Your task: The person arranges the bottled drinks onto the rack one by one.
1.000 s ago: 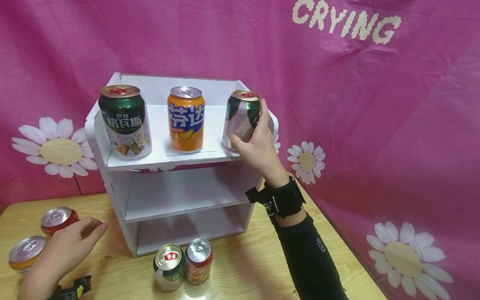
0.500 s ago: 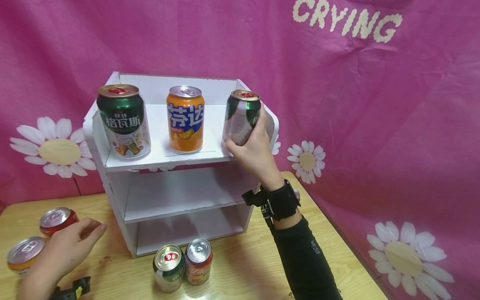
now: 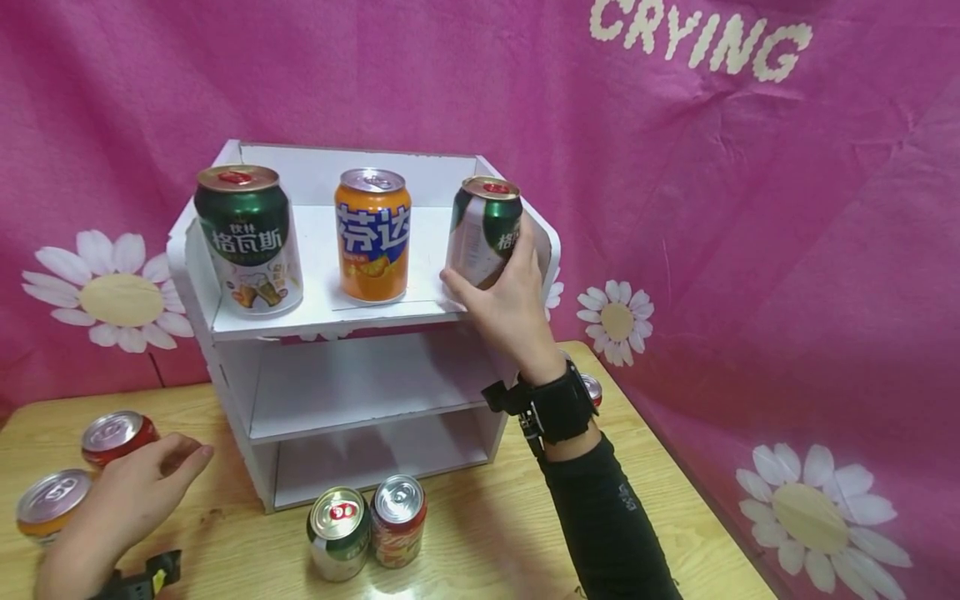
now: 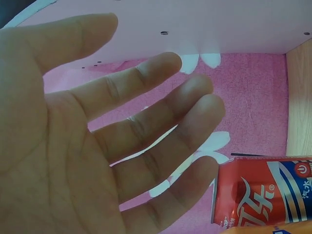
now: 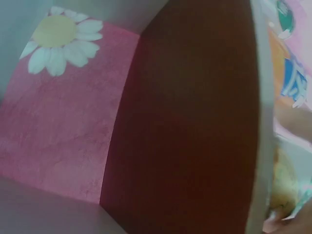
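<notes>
In the head view my right hand [image 3: 510,308] grips a green and white drink can [image 3: 483,229] at the right end of the top shelf, thumb on its front left and fingers round its right side. The can's lettering faces partly right. Beside it stand an orange soda can [image 3: 372,237] and, at the left end, another green and white can [image 3: 247,242]. Low on the left, my left hand [image 3: 146,487] holds nothing, its fingers loosely bent. The left wrist view shows its palm and spread fingers near a red cola can [image 4: 258,195].
The white three-level rack [image 3: 258,333] stands on a wooden table [image 3: 487,533] before a pink flowered cloth [image 3: 675,208]. A green can [image 3: 339,533] and a red can [image 3: 398,521] stand in front of it. Another orange can [image 3: 52,504] sits far left; one can [image 3: 592,387] is behind my right wrist.
My right hand has turned the can in place, so more of its lettering shows at the right. The right thumb and wrist have shifted slightly left. My left hand has stayed put.
</notes>
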A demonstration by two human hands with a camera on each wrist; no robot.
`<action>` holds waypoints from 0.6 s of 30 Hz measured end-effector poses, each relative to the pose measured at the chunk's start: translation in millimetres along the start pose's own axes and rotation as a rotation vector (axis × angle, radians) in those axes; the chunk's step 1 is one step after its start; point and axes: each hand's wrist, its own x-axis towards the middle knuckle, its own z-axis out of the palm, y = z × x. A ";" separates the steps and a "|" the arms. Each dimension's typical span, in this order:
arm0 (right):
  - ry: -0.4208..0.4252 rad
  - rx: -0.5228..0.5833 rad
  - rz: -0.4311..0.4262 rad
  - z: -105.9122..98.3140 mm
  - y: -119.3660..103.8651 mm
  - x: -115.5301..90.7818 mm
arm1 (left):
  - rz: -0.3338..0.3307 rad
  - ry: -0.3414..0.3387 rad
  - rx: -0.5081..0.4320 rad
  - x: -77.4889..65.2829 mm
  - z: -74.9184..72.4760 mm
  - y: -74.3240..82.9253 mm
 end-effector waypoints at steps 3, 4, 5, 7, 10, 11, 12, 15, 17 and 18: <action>-0.048 0.070 0.042 -3.2 -0.8 0.5 | 0.001 0.004 -0.004 -0.2 0.3 -0.2; -0.065 0.095 0.056 -4.4 -1.0 0.4 | 0.002 0.005 -0.008 -0.2 0.8 -0.2; -0.081 0.106 0.072 -5.4 -1.0 0.2 | 0.004 0.004 -0.010 -0.2 1.3 -0.2; -0.097 0.115 0.091 -6.6 -1.2 0.1 | 0.005 0.000 -0.014 -0.1 1.7 -0.3; -0.102 0.092 0.103 -6.7 -1.0 0.2 | 0.002 -0.008 -0.014 0.2 1.5 -0.5; -0.100 0.084 0.102 -6.5 -0.9 0.2 | 0.001 -0.009 -0.013 0.2 1.4 -0.6; -0.097 0.075 0.099 -6.3 -0.9 0.2 | 0.002 -0.007 -0.013 0.1 1.5 -0.8; -0.086 0.049 0.083 -5.2 -0.7 0.0 | 0.002 -0.005 -0.011 -0.2 1.3 -1.2; -0.076 0.029 0.075 -4.4 -0.3 0.2 | -0.001 -0.009 -0.013 -0.1 1.1 -1.5; -0.071 0.017 0.073 -3.9 -0.3 0.3 | -0.003 -0.012 -0.014 0.0 1.1 -1.6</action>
